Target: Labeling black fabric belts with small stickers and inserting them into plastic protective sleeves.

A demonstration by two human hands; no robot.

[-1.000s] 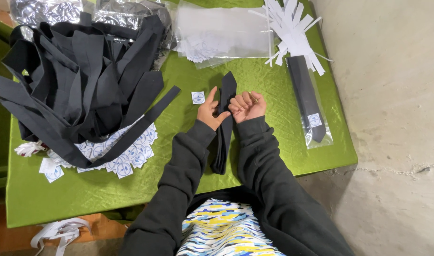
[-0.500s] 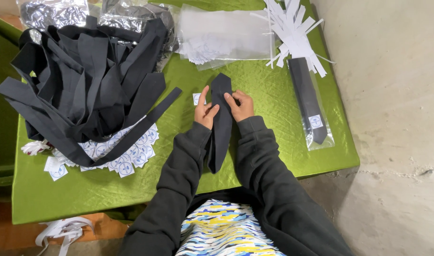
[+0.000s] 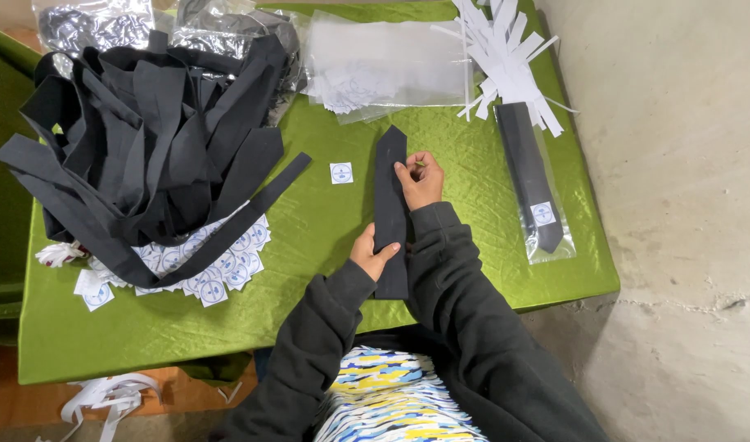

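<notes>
A black necktie [image 3: 389, 188] lies lengthwise on the green cloth-covered table [image 3: 326, 237], pointed end away from me. My left hand [image 3: 372, 252] grips its near part, thumb on top. My right hand [image 3: 420, 180] pinches the tie's right edge higher up. A small square white sticker [image 3: 340, 173] lies just left of the tie.
A big heap of black ties [image 3: 154, 147] fills the table's left, with several white stickers [image 3: 203, 266] under its near edge. Clear plastic bags [image 3: 391, 65] and white paper strips [image 3: 506, 49] lie at the back. A bagged tie [image 3: 532, 176] rests at the right. Concrete floor beyond.
The tie has been stretched out flat. My left hand slid down toward me along it, while my right hand stayed near its upper part.
</notes>
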